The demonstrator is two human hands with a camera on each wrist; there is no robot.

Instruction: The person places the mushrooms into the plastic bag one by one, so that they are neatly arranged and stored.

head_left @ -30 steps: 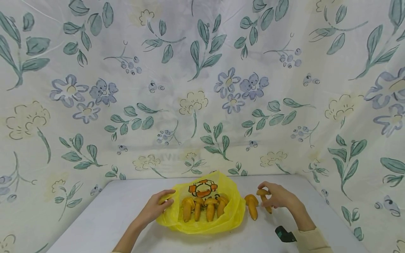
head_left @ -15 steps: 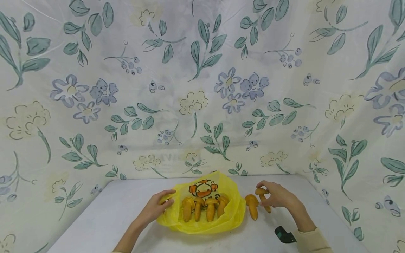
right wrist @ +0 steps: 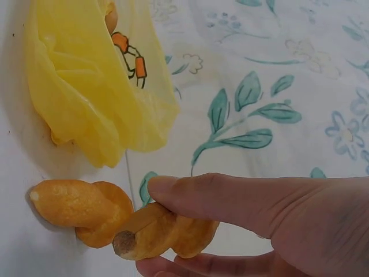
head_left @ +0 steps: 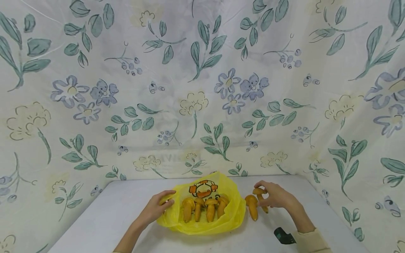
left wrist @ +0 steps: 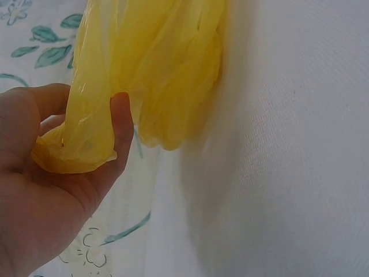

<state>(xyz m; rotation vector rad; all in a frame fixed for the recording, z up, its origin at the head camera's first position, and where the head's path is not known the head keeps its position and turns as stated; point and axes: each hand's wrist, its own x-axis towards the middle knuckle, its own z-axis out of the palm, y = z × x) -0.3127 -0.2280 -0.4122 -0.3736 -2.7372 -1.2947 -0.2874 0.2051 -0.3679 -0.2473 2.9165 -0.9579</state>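
Observation:
A yellow plastic bag [head_left: 232, 214] with a cartoon print lies with its mouth toward me. Several brown-orange mushrooms [head_left: 210, 211] sit side by side in it, caps pointing away. My left hand [head_left: 155, 207] holds the bag's left edge; in the left wrist view the yellow film [left wrist: 89, 115] runs between thumb and fingers. Right of the bag, my right hand [head_left: 276, 196] grips a mushroom [head_left: 259, 192] between thumb and fingers, its stem end [right wrist: 130, 241] facing the right wrist camera. Another mushroom [head_left: 252, 207] lies on the table between bag and right hand.
The white table [head_left: 104, 218] runs back to a hanging floral cloth [head_left: 196, 88] that also closes both sides. A small dark green and black object [head_left: 284, 236] is beside my right sleeve [head_left: 311, 240]; whether it is worn on the wrist I cannot tell.
My right hand has shifted slightly left with the mushroom, closer to the one lying on the table. The left hand and the bag stay where they were.

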